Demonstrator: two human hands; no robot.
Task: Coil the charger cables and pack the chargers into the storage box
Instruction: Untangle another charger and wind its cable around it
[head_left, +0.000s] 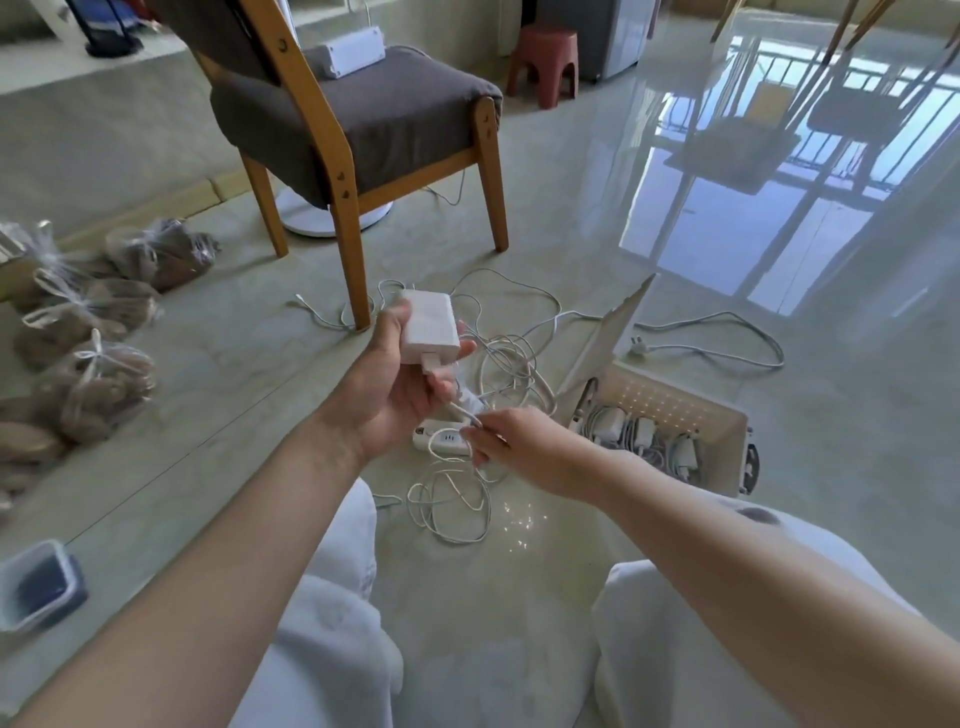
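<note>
Head camera, looking down past two bare forearms and white trouser knees (332, 639) to a glossy tiled floor. In the left hand (400, 389), raised above the floor, a white charger (428, 327): gripped with thumb along its left edge and fingers curled under and round its lower end. From the bottom of that charger, a thin white cable (457, 408) running down to the right hand (519, 441). Pinched there between thumb and fingertips, with the rest of the cable dropping into loose loops (452, 501) on the floor between the knees. Just under the two hands, flat on the tiles, a white power strip (441, 441).

Further out, near the chair leg, a tangle of more white cables (511, 364), not coiled. Off to the right, one more lead with a plug (641, 349), trailing in a long curve over the tiles.

Right of the right hand, on the floor, the pale storage box (675, 400) with perforated walls. Lid (605, 343) tipped up on the box's left side. Inside, several white chargers (644, 431) with their leads bundled.

Beyond the hands, a wooden chair (363, 119) with a grey cushion and a white box (353, 52) lying on the seat. Behind its legs, a round white base (317, 221). Along the left edge, tied clear plastic bags (104, 384) of brown contents. At lower left, a clear lidded container (36, 582). At the back, a reddish plastic stool (543, 62).
</note>
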